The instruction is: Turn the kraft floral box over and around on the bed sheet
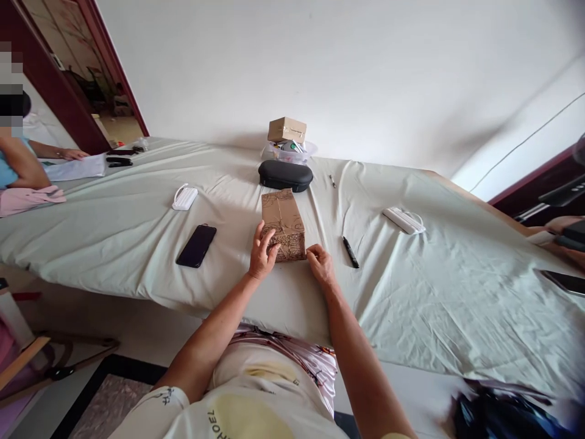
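Observation:
In front of me on the table lies a brown cardboard box [281,213], with dark scribbled line patterns on its top and near side. My left hand [262,253] grips its near left corner, thumb on the near face and fingers along the left side and top edge. Close against the lower right corner, my right hand [321,263] is closed in a pinch; whatever is between its fingertips is too small to make out. A black marker pen [350,252] lies to the right of that hand. To the left is a dark smartphone [196,246].
Behind the box sit a black hard case [286,175] and a clear plastic basket [292,155] with a small carton [287,130] on top. White devices [185,198] with straps lie left and right on the wrinkled tablecloth [411,292]. Another person's hand [73,154] rests at far left.

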Demonstrator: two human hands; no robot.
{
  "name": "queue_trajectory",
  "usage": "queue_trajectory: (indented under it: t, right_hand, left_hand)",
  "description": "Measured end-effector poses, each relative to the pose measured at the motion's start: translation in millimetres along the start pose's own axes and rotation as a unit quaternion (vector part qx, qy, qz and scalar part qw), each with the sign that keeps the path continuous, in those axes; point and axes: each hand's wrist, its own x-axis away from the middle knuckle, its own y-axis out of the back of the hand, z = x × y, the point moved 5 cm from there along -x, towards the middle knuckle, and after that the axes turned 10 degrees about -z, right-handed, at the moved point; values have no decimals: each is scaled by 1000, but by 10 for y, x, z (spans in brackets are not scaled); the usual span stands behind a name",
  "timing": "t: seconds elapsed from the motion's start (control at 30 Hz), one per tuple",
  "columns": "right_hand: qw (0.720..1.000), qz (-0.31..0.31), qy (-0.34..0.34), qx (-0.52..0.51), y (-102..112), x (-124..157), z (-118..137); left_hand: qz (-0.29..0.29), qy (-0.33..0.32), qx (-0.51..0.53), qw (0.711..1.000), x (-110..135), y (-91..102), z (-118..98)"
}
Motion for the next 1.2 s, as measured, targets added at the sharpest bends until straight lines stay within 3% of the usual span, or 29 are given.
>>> queue_trajectory:
  t: [0.1, 0.17, 0.3, 0.4, 0.5, 0.6, 1.0, 1.2]
  right_hand:
    - [997, 51, 33, 39, -54, 17, 32]
    - [997, 49, 41, 45, -65, 17, 50]
    - [995, -93, 46, 6, 76, 19, 107]
    - [977, -168, 133, -7, 178, 80, 249]
    - [952, -162, 257, 28, 174, 161, 429]
    - [936, -134, 318, 67, 122, 210, 530]
    - [928, -158, 319, 106, 38, 248, 557]
    - [925, -150, 323, 133, 20, 239, 540]
  left_hand:
    - [21, -14, 10, 1000, 22, -44, -31]
    - [29, -22, 21, 999, 18, -50, -53]
    - [42, -26, 29, 998, -19, -20, -97]
    - [55, -28, 49, 997, -38, 5, -135]
    - [72, -30, 78, 994, -34, 6, -147]
    - [66, -40, 78, 994, -19, 1, -134]
    - [35, -95, -18, 995, 87, -31, -245]
    - [62, -133, -6, 989, 94, -54, -340]
